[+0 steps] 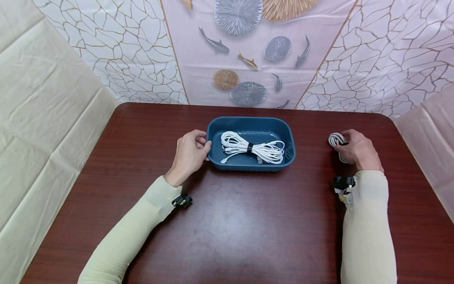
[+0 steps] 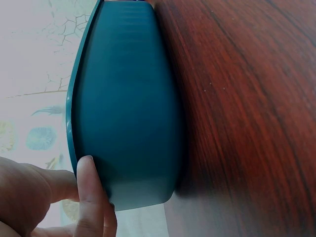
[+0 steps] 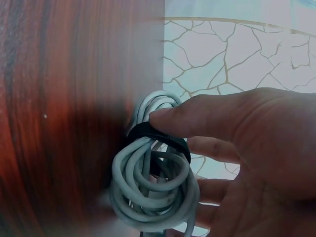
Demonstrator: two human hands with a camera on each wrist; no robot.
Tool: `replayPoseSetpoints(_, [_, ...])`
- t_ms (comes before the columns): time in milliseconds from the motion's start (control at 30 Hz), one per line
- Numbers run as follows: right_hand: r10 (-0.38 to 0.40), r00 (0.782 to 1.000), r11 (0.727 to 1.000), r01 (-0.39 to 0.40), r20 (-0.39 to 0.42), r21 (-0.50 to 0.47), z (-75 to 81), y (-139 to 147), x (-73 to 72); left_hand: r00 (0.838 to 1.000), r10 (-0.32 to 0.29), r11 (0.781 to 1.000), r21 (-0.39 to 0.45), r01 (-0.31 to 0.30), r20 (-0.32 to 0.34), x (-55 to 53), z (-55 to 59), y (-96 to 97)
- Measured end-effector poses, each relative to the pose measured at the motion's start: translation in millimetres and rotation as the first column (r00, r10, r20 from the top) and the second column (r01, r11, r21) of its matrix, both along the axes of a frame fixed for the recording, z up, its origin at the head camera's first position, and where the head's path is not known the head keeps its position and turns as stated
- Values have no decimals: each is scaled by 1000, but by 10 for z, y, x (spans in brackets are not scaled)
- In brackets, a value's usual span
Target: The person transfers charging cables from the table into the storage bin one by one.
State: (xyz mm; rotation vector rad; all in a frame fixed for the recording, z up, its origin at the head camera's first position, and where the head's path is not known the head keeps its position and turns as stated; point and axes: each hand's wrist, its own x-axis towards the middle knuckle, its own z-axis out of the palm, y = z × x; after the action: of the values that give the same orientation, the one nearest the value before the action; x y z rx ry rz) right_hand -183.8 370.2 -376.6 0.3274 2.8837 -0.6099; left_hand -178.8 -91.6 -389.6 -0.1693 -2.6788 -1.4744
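A dark blue plastic bin (image 1: 251,167) stands on the table. Inside it lies a bundle of white USB cable (image 1: 234,142), strapped at its middle with a black band. My left hand (image 1: 189,154) pinches the bin's left rim, thumb on one side and fingers on the other; the left wrist view shows the bin's outer wall (image 2: 131,108) close up. Over on the right, my right hand (image 1: 360,150) holds a coiled light grey cable (image 1: 335,139). In the right wrist view, the thumb presses by the black strap (image 3: 160,136) round that coil, with fingers partly behind it.
The dark red wooden table (image 1: 234,228) runs up to a patterned cloth backdrop (image 1: 248,59). Pale cloth (image 1: 42,118) hangs along the left side, and more cloth (image 1: 430,130) along the right. Each wrist carries a small black camera.
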Motion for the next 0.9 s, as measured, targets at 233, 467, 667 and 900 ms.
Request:
replayPoseSetpoints(233, [-17, 1000, 1000, 16, 17, 6, 2, 7, 4, 1000, -1, 1000, 0, 1, 2, -3, -2, -1])
replayPoseSetpoints(467, [-24, 1000, 1000, 24, 20, -4, 3, 15, 4, 1000, -6, 1000, 6, 6, -3, -2, -2, -3])
replayPoseSetpoints(667, [-18, 1000, 1000, 19, 23, -7, 0, 15, 6, 1000, -5, 1000, 9, 5, -4, -5, -5, -4])
replayPoseSetpoints(900, [-14, 1000, 1000, 14, 14, -7, -1, 10, -8, 1000, -5, 1000, 9, 5, -6, -5, -5, -2])
